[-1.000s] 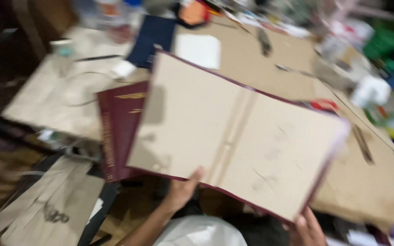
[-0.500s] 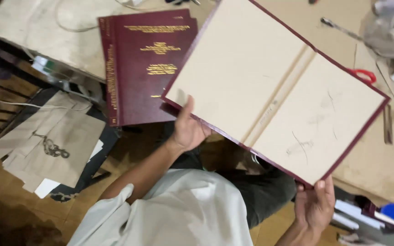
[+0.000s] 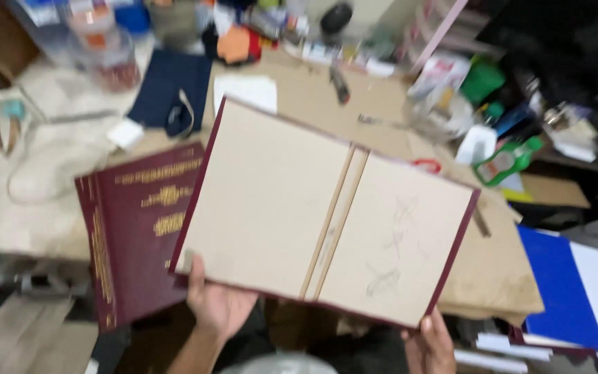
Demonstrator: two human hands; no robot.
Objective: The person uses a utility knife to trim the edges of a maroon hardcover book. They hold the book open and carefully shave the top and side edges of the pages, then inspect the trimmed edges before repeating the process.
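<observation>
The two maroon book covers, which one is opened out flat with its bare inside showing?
The opened cover held by the left hand and right hand, showing bare board. The other cover lies beside it, its gold-decorated outside showing.

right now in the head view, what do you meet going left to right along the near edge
maroon book with gold print → left hand → open maroon book cover, board side up → right hand → blue and white sheets

head: worn, looks down and forward | near: open book cover (image 3: pixel 327 221) | far: cluttered table (image 3: pixel 382 118)
</observation>
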